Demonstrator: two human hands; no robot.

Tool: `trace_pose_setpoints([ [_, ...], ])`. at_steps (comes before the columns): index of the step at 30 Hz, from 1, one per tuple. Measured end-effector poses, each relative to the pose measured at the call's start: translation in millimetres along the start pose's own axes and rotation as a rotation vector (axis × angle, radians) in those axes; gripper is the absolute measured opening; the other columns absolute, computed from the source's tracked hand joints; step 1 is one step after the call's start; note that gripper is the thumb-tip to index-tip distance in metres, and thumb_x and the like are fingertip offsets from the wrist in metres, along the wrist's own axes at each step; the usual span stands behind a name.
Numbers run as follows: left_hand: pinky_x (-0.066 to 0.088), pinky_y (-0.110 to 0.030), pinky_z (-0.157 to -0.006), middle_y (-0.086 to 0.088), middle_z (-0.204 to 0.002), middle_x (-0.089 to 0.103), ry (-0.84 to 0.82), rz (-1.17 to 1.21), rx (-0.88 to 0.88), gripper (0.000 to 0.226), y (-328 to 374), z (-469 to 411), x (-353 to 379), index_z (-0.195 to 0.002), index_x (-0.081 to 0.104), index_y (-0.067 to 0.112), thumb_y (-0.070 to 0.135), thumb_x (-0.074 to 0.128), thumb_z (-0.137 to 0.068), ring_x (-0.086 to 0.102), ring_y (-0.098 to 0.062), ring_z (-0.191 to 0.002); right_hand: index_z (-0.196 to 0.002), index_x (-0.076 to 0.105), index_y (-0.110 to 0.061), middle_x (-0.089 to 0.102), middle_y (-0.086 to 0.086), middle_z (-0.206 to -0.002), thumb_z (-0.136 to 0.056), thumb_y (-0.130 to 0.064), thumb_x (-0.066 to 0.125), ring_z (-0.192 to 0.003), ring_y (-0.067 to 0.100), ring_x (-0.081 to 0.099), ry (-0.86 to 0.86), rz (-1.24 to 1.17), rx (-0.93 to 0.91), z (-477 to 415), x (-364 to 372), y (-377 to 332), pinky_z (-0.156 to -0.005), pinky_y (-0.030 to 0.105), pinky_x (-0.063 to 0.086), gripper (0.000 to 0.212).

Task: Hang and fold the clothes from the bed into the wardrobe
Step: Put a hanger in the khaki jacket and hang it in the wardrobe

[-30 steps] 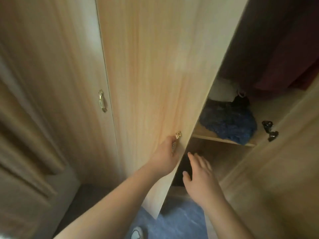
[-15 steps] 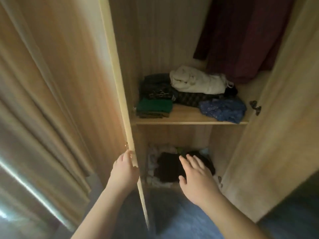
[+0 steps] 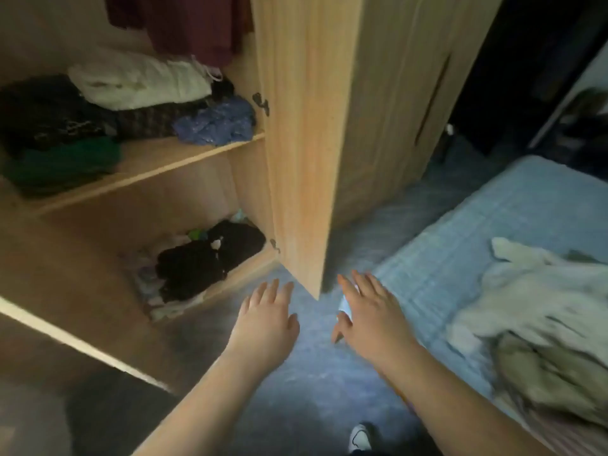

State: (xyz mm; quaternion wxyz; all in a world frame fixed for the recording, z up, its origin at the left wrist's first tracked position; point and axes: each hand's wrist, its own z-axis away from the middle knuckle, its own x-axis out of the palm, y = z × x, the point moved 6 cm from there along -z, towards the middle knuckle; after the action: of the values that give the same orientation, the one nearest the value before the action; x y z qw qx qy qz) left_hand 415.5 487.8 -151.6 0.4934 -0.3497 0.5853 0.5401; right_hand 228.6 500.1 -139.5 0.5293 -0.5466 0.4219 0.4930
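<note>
The wooden wardrobe stands open, its right door [image 3: 302, 159] swung out toward me. A shelf [image 3: 184, 159] holds folded clothes: white, dark, green and blue [image 3: 214, 125]. Dark red garments [image 3: 194, 24] hang above. Black clothes [image 3: 210, 258] lie in the bottom compartment. On the blue bed [image 3: 493, 232] at right lie a white garment [image 3: 539, 291] and a beige one [image 3: 552, 373]. My left hand [image 3: 266, 320] and my right hand [image 3: 368, 311] hover over the floor below the door's edge, fingers spread, holding nothing.
The left wardrobe door's pale edge [image 3: 82, 340] crosses the lower left. Blue carpet [image 3: 312, 373] covers the floor between wardrobe and bed. My shoe [image 3: 360, 437] shows at the bottom. A dark area lies behind the bed at the upper right.
My left hand let go of the left door, which now stands wide open. The view swung right, and the bed with its clothes came into sight. Both hands moved right.
</note>
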Motion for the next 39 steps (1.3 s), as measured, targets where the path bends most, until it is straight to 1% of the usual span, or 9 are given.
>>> trace_pose_setpoints([
  [3,0.016,-0.041,-0.121,-0.002,-0.164,0.019,-0.017,-0.026,0.165,0.061,91,-14,14,-0.154,0.022,0.029,0.041,0.043,-0.098,0.017,-0.026,-0.151,-0.154,0.023,-0.025,0.022,0.004,-0.161,-0.091,-0.046,0.048,-0.148,0.027,0.019,0.034,-0.042,0.207,49,-9,91,-0.116,0.04,0.027,0.071],
  [7,0.018,-0.039,-0.12,-0.004,-0.162,0.023,-0.085,-0.032,0.372,0.061,214,-23,49,-0.154,0.025,0.024,0.035,0.045,-0.097,0.017,-0.024,-0.15,-0.154,0.022,-0.025,0.022,0.004,-0.162,-0.094,-0.044,0.045,-0.148,0.026,0.019,0.104,-0.063,0.362,117,-24,198,-0.118,0.039,0.024,0.068],
  [11,0.02,-0.037,-0.119,-0.006,-0.162,0.024,-0.128,-0.027,0.516,0.061,344,-19,94,-0.155,0.025,0.023,0.036,0.045,-0.098,0.02,-0.024,-0.149,-0.155,0.018,-0.022,0.02,0.007,-0.162,-0.093,-0.047,0.041,-0.148,0.026,0.016,0.097,-0.037,0.49,188,-33,304,-0.12,0.038,0.02,0.07],
  [14,0.025,-0.038,-0.117,-0.005,-0.157,0.032,-0.177,0.003,0.644,0.059,440,-6,131,-0.152,0.031,0.02,0.033,0.047,-0.098,0.027,-0.023,-0.145,-0.153,0.022,-0.02,0.026,0.008,-0.159,-0.088,-0.046,0.035,-0.145,0.027,0.023,0.105,-0.004,0.571,239,-38,378,-0.118,0.039,0.023,0.071],
  [18,0.037,-0.037,-0.108,-0.004,-0.142,0.049,-0.226,0.035,0.771,0.053,539,12,170,-0.145,0.042,0.017,0.026,0.052,-0.093,0.042,-0.024,-0.133,-0.15,0.03,-0.019,0.034,0.006,-0.153,-0.086,-0.038,0.041,-0.141,0.027,0.027,0.123,-0.078,0.679,287,-35,459,-0.114,0.041,0.03,0.068],
  [22,0.039,-0.037,-0.106,-0.002,-0.137,0.052,-0.267,0.075,0.802,0.056,596,14,194,-0.144,0.043,0.017,0.022,0.053,-0.089,0.046,-0.023,-0.128,-0.151,0.028,-0.021,0.032,0.004,-0.156,-0.089,-0.04,0.043,-0.145,0.025,0.022,0.105,-0.161,0.713,308,-24,511,-0.117,0.042,0.024,0.066],
  [27,0.04,-0.039,-0.106,-0.004,-0.14,0.052,-0.321,0.074,0.78,0.059,639,-6,225,-0.145,0.043,0.018,0.024,0.053,-0.087,0.046,-0.025,-0.129,-0.146,0.035,-0.021,0.039,0.005,-0.15,-0.086,-0.036,0.045,-0.141,0.024,0.028,0.125,-0.195,0.699,299,-17,561,-0.115,0.042,0.031,0.062],
  [35,0.044,-0.039,-0.099,-0.006,-0.138,0.053,-0.501,0.034,0.77,0.061,692,-69,306,-0.143,0.041,0.02,0.036,0.044,-0.084,0.047,-0.027,-0.127,-0.149,0.034,-0.017,0.037,0.007,-0.153,-0.091,-0.036,0.047,-0.141,0.026,0.028,0.036,-0.239,0.877,283,22,656,-0.116,0.041,0.028,0.063],
  [39,0.045,-0.039,-0.099,-0.006,-0.137,0.053,-0.635,0.045,0.777,0.054,721,-107,357,-0.142,0.041,0.02,0.028,0.046,-0.089,0.048,-0.026,-0.124,-0.145,0.038,-0.016,0.046,0.007,-0.144,-0.09,-0.032,0.051,-0.133,0.027,0.039,-0.017,-0.266,0.998,271,35,720,-0.108,0.042,0.037,0.059],
])
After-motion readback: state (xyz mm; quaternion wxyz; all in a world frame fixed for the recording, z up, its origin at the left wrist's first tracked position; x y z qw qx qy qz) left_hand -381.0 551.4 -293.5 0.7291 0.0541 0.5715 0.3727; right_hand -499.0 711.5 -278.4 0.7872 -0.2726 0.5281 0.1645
